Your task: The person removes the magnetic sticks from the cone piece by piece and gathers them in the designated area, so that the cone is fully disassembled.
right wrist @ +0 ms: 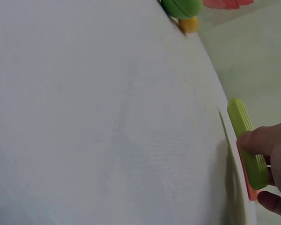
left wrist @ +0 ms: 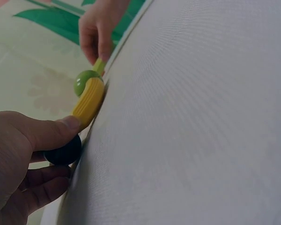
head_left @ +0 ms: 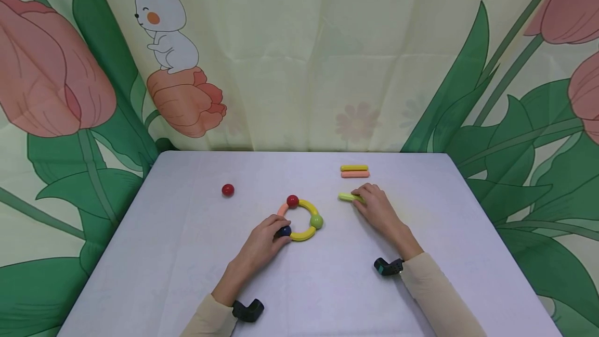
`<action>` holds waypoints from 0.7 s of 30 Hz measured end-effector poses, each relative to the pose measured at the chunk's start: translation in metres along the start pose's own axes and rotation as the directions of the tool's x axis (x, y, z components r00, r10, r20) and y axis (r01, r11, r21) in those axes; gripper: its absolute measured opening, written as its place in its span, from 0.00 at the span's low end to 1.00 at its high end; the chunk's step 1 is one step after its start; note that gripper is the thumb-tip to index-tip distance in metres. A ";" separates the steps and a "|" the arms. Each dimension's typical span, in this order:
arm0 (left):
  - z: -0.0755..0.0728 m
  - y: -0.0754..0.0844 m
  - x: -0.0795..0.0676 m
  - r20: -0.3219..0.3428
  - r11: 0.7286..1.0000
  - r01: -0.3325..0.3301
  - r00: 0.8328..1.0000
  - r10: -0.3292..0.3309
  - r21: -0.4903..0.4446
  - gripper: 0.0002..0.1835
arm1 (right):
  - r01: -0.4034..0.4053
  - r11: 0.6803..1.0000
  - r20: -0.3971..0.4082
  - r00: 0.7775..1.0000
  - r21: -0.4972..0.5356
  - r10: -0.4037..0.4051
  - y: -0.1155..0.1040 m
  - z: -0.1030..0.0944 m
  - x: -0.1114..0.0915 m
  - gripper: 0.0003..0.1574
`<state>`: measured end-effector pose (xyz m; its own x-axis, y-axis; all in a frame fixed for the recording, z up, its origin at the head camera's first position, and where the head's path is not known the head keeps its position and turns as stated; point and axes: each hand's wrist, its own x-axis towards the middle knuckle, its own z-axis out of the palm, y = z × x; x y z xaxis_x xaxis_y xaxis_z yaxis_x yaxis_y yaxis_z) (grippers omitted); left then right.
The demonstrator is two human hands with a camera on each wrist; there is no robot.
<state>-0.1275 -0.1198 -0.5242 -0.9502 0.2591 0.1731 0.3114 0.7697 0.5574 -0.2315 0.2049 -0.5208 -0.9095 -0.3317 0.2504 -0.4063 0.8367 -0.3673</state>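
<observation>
A ring of curved yellow rods [head_left: 309, 206] and a salmon curved rod [head_left: 282, 209] lies on the table, joined by a red ball [head_left: 292, 202], a green ball [head_left: 316, 221] and a dark blue ball [head_left: 285, 231]. My left hand [head_left: 264, 238] holds the ring at the blue ball, its thumb against the neighbouring yellow rod [left wrist: 90, 101]. Right of the ring, my right hand [head_left: 378, 212] pinches a light green rod [right wrist: 247, 140] between thumb and fingers. In the right wrist view the rod appears lifted off the cloth. Fingers partly cover the salmon rod's lower end.
A loose red ball [head_left: 228, 190] lies left of the ring. Beyond the right hand, a yellow rod [head_left: 354, 168] and a salmon rod [head_left: 355, 175] lie side by side. The white-covered table [head_left: 187, 274] ends at a printed curtain [head_left: 290, 66].
</observation>
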 end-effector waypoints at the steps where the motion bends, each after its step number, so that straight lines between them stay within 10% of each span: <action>1: 0.000 0.000 0.000 0.002 1.000 -0.001 1.000 0.001 -0.001 0.22 | 0.004 1.000 0.000 1.000 -0.006 -0.004 0.002 0.000 0.002 0.15; 21: -0.002 0.000 0.001 0.015 1.000 0.007 1.000 -0.007 -0.008 0.22 | -0.029 0.999 0.046 0.998 -0.044 0.031 0.019 -0.001 0.037 0.18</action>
<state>-0.1284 -0.1204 -0.5221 -0.9520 0.2629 0.1570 0.3049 0.7666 0.5651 -0.2729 0.2086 -0.5178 -0.9247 -0.3253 0.1976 -0.3755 0.8645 -0.3341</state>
